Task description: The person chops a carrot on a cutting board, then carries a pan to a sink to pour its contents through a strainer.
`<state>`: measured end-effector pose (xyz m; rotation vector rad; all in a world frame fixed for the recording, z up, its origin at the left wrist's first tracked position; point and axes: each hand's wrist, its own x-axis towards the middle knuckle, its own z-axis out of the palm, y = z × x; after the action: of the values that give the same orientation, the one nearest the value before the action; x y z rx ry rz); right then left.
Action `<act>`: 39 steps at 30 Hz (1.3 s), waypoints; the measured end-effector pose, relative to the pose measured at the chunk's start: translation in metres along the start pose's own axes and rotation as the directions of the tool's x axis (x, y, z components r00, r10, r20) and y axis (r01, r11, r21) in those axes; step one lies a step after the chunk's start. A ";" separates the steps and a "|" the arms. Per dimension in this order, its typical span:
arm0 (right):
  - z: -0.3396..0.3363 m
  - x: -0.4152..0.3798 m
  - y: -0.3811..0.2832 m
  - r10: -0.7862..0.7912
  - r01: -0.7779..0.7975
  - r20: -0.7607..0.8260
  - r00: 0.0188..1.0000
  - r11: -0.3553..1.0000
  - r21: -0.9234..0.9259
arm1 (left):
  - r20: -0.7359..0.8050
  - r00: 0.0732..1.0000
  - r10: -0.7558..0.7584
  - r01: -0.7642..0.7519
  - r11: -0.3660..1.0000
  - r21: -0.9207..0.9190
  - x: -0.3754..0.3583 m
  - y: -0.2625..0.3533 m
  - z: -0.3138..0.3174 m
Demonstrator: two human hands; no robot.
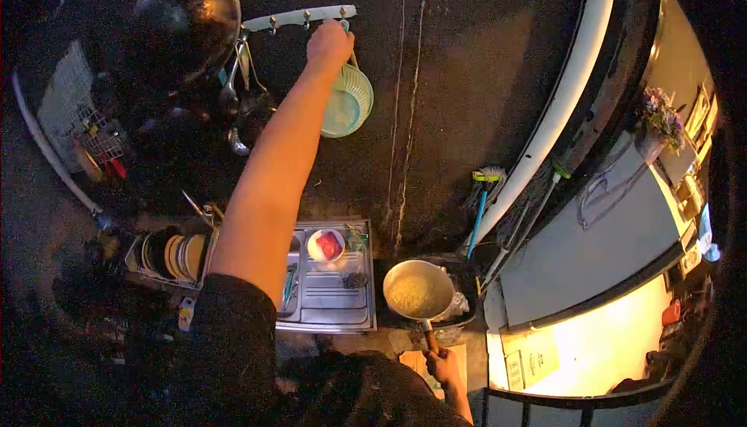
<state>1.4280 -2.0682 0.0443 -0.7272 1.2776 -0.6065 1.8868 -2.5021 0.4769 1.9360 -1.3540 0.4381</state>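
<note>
My left hand [329, 44] reaches up to a white hook rail [299, 17] on the dark wall and grips the handle of a pale green strainer [348, 102] that hangs from the rail's right end. My right hand [442, 366] is low at the bottom of the view, closed on the handle of a metal pot [418, 290] filled with pale noodles or rice. The pot is held level, just right of the steel sink [331, 302].
A white bowl with something red [326, 246] sits on the sink's drainboard. A dish rack with plates [175, 257] stands left of the sink. A wok [187, 15] and ladles [237, 92] hang on the wall. A brush [484, 194] leans at the right.
</note>
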 end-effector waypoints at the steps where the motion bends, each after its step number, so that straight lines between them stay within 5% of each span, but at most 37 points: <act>1: -0.015 0.006 0.014 0.002 -0.002 0.011 1.000 1.000 -0.007 | 0.063 0.997 0.034 -0.035 0.999 0.003 0.000 0.000 -0.005; 3: -0.022 0.016 0.011 0.015 -0.015 0.015 1.000 0.998 0.060 | 0.096 0.993 0.071 -0.072 0.997 0.008 0.009 -0.001 -0.017; 4: -0.032 0.014 0.007 -0.002 0.004 0.014 1.000 0.991 -0.131 | 0.091 0.993 0.073 -0.074 0.997 0.002 0.007 0.000 -0.018; 7: -0.051 0.031 0.032 0.005 -0.006 0.044 0.999 0.999 0.041 | 0.117 0.990 0.076 -0.080 0.996 0.033 0.009 0.010 -0.023; 9: -0.065 0.047 0.044 0.032 -0.032 0.000 0.999 0.997 -0.071 | 0.118 0.992 0.050 -0.054 0.998 0.029 0.019 0.009 -0.029; 11: -0.072 0.062 0.068 -0.090 0.089 -0.007 0.996 0.994 -0.066 | 0.059 0.995 0.076 -0.079 0.996 0.047 0.021 0.012 -0.032; 15: -0.040 0.015 0.000 -0.015 0.016 0.003 1.000 0.978 -0.208 | 0.207 0.978 0.039 -0.020 0.995 -0.093 -0.008 0.012 -0.074; 19: -0.039 0.013 -0.017 -0.051 0.059 0.122 0.991 0.997 -0.056 | 0.320 0.940 0.115 -0.011 0.951 -0.309 -0.087 -0.026 -0.130; 21: -0.029 0.011 -0.028 -0.048 0.057 0.076 0.996 0.990 -0.127 | 0.372 0.925 0.075 0.179 0.778 -0.602 -0.149 -0.058 -0.158; 26: -0.014 0.017 -0.048 -0.052 0.073 0.105 0.993 0.976 -0.204 | 0.556 0.804 -0.211 0.593 0.361 -0.720 -0.323 -0.178 -0.188; 27: -0.012 0.020 -0.045 -0.071 0.095 0.107 0.992 0.969 -0.229 | 0.596 0.724 -0.347 0.678 0.199 -0.707 -0.366 -0.202 -0.191; 28: -0.021 0.036 -0.030 -0.069 0.082 0.205 0.976 0.995 -0.058 | 0.642 0.601 -0.476 0.760 0.089 -0.644 -0.408 -0.220 -0.195; 33: 0.007 0.045 -0.041 -0.056 0.099 0.184 0.981 0.967 -0.236 | 0.739 0.552 -0.386 0.714 -0.240 -0.658 -0.605 -0.340 -0.194; 34: -0.013 0.075 -0.008 -0.195 0.287 0.275 0.941 0.891 -0.351 | 0.781 0.423 -0.460 0.847 -0.105 -0.521 -0.611 -0.340 -0.200; 35: -0.034 0.106 0.027 -0.328 0.467 0.358 0.874 0.770 -0.435 | 0.843 0.394 -0.366 0.847 -0.212 -0.488 -0.637 -0.378 -0.188; 37: 0.014 0.066 -0.019 -0.024 0.063 0.164 0.986 0.970 -0.236 | 0.808 0.478 -0.345 0.818 -0.159 -0.552 -0.676 -0.429 -0.158; 39: 0.039 0.053 -0.026 -0.012 0.064 0.199 0.980 0.964 -0.260 | 0.803 0.457 -0.383 0.794 -0.232 -0.563 -0.669 -0.442 -0.130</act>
<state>1.4763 -2.1193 0.0355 -1.0104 1.1743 -0.3862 2.0454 -1.8800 -0.0202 1.1622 -0.2424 -1.1807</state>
